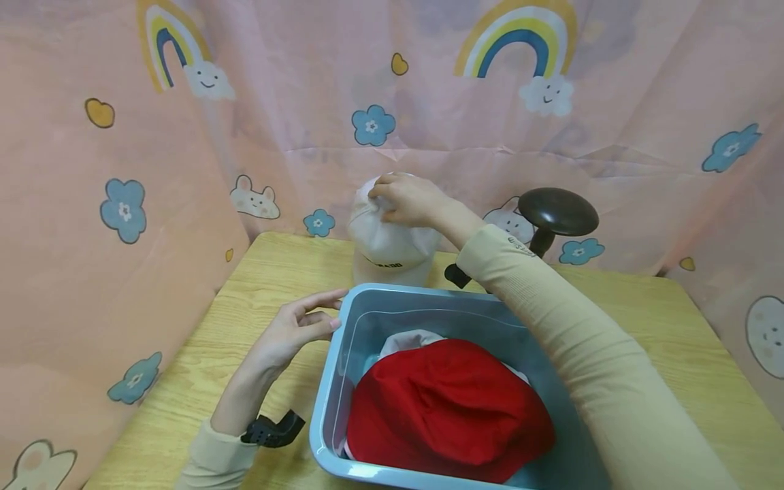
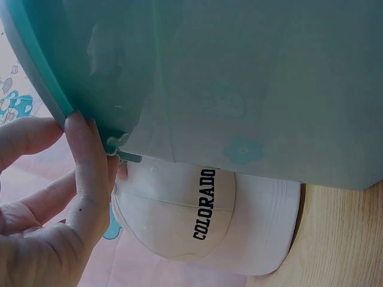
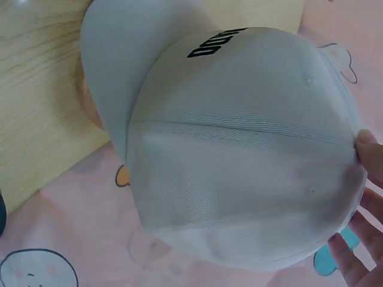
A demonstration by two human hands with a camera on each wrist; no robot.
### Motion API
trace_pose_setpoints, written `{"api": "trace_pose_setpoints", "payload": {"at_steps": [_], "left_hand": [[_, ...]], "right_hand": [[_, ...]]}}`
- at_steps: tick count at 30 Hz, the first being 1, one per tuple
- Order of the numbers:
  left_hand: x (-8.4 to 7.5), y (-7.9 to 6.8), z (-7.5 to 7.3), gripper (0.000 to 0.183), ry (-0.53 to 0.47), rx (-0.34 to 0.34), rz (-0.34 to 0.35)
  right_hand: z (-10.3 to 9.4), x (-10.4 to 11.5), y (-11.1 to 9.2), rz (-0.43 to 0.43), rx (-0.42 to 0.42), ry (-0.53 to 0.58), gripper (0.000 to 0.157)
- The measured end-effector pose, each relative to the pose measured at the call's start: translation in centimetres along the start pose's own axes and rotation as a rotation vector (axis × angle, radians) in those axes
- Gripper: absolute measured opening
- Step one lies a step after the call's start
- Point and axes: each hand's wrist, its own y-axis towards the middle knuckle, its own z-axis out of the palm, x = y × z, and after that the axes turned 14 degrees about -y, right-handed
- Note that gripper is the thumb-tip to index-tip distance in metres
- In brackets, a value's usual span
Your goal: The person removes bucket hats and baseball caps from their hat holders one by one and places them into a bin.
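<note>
A white baseball cap (image 1: 395,241) with COLORADO in black letters sits at the back of the table, brim forward. My right hand (image 1: 407,199) grips the top of its crown; in the right wrist view the thumb (image 3: 369,152) and fingertips press the cap's edge. With thumb and fingers, my left hand (image 1: 300,331) pinches the rim of a light blue plastic tub (image 1: 422,293) near its far left corner. Inside the tub lies a crumpled red hat (image 1: 450,408), over white fabric (image 1: 412,341). Whatever supports the white cap is hidden beneath it.
Right of the cap, behind my right forearm, rises a dark stand with a rounded top (image 1: 559,211). A pink printed curtain (image 1: 294,102) encloses the wooden table (image 1: 257,286) at the back and sides. The tub fills the front middle.
</note>
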Motion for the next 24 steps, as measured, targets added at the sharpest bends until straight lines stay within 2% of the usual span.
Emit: {"api": "trace_pose_setpoints", "payload": {"at_steps": [10,19,24], "left_hand": [[-0.2,0.0,0.1,0.051,-0.01,0.003,0.007],[-0.1,0.1,0.1,0.051,-0.017,0.011,0.017],[0.0,0.0,0.0,0.051,-0.013,0.007,0.021]], "right_hand": [[0.1,0.5,0.4,0.025,-0.053,-0.031,0.032],[0.4,1.2,0.3,-0.001,-0.166,-0.118,0.02],[0.5,1.5,0.4,-0.013,-0.174,-0.161,0.018]]}}
